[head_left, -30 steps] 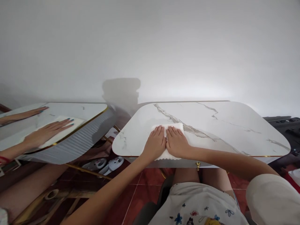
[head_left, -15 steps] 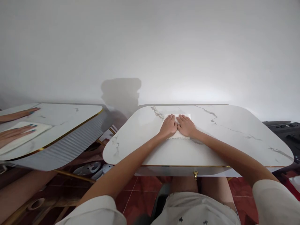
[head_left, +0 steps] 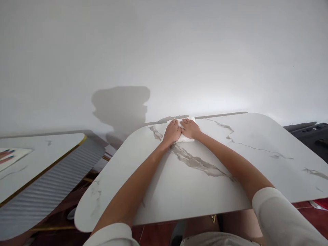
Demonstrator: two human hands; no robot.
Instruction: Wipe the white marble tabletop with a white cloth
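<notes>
A folded white cloth (head_left: 186, 139) lies on the white marbled tabletop (head_left: 164, 194), near its far edge by the wall. My left hand (head_left: 173, 131) rests flat on the left part of the cloth, fingers stretched forward. On the right part, my right hand (head_left: 190, 128) also presses flat with its fingers extended. The two hands nearly meet at the thumbs. Much of the cloth is hidden beneath them.
Another marbled table (head_left: 64, 145) with a gold edge and ribbed grey side stands at left. A co-worker's hand (head_left: 5, 155) lies there on a white cloth (head_left: 22, 153). A black object (head_left: 307, 136) is at right. The wall (head_left: 164, 61) rises behind.
Both my hands and the cloth have slid forward and slightly left, toward the wall. My view has moved closer over the table. Only one co-worker's hand is now in view.
</notes>
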